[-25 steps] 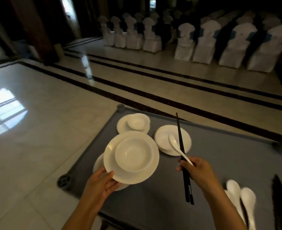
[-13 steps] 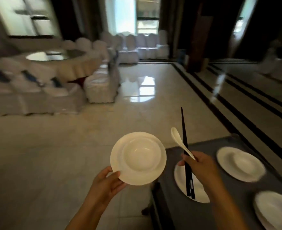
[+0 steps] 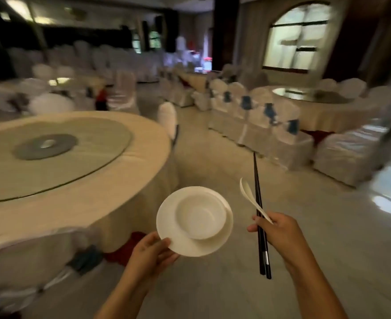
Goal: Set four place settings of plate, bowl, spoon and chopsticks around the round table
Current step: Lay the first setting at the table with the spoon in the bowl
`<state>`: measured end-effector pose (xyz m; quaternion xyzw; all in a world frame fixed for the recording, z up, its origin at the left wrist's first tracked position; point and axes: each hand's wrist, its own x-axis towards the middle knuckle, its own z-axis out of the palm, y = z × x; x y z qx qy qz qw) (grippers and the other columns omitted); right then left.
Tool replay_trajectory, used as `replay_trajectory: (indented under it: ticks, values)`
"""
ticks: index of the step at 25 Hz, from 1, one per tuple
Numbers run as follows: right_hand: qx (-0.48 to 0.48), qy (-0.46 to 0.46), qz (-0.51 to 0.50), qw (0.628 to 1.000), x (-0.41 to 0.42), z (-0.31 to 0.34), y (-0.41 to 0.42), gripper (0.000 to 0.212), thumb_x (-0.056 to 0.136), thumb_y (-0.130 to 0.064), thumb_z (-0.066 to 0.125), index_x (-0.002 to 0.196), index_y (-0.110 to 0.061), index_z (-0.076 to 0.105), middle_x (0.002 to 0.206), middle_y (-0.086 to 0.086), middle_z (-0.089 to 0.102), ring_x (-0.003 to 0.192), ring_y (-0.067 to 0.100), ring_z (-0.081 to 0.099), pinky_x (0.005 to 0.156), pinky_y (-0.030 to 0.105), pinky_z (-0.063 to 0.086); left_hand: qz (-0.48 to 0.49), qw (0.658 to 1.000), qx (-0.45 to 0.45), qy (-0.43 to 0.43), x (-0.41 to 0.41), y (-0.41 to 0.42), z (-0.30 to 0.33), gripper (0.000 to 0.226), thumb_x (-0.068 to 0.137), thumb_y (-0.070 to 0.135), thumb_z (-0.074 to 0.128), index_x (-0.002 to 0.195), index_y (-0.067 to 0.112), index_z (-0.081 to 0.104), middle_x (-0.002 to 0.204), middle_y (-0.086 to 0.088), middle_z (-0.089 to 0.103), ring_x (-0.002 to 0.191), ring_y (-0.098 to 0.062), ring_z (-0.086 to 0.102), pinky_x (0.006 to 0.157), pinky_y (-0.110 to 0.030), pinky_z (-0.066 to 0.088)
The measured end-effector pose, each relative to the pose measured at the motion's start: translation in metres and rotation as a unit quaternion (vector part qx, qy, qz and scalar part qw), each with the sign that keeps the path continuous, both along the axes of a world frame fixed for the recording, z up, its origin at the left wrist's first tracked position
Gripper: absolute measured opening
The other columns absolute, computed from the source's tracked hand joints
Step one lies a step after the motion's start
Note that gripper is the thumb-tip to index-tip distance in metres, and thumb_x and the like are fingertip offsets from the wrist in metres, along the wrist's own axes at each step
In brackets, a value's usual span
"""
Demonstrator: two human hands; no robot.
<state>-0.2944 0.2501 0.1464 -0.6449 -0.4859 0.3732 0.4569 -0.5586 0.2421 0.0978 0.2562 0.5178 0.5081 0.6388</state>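
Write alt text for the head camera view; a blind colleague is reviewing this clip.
A person's left hand holds a round white plate carrying a white bowl, while the right hand grips black chopsticks and a white spoon. A round cloth-covered banquet table stands ahead to the left.

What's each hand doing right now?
Left hand: grips the plate carrying the bowl.
Right hand: holds the chopsticks and spoon.
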Motion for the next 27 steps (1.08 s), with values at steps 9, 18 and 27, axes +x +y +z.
replay_trajectory:
  ticks: [9, 18, 27]
  values:
    - [-0.033, 0.057, 0.240, 0.968, -0.314, -0.004, 0.083, 0.017, 0.090, -0.013, 0.057, 0.076, -0.016, 0.066, 0.052, -0.010, 0.069, 0.066, 0.008, 0.061, 0.060, 0.026, 0.043, 0.194, 0.980, -0.004, 0.049, -0.286, -0.037, 0.015, 0.006, 0.091, 0.002, 0.051, 0.092, 0.003, 0.056, 0.055, -0.005, 0.066, 0.046, -0.012, 0.065, 0.049, -0.023, 0.056]
    - [-0.046, 0.018, 0.360, 0.932, -0.497, -0.015, 0.168, 0.011, 0.089, -0.015, 0.057, 0.084, -0.014, 0.066, 0.057, -0.009, 0.070, 0.040, -0.004, 0.052, 0.054, 0.020, 0.035, 0.334, 0.941, -0.021, 0.042, -0.430, -0.002, 0.006, 0.006, 0.089, 0.000, 0.055, 0.083, 0.003, 0.056, 0.079, -0.016, 0.062, 0.074, -0.023, 0.065, 0.051, -0.023, 0.057]
    - [-0.097, 0.001, 0.384, 0.918, -0.612, -0.055, 0.284, 0.014, 0.088, -0.013, 0.057, 0.079, -0.012, 0.067, 0.068, -0.001, 0.067, 0.057, 0.009, 0.047, 0.055, 0.022, 0.033, 0.380, 0.924, -0.035, 0.033, -0.533, 0.100, -0.031, 0.013, 0.089, 0.000, 0.053, 0.077, 0.006, 0.055, 0.075, -0.013, 0.062, 0.073, -0.021, 0.064, 0.054, -0.023, 0.057]
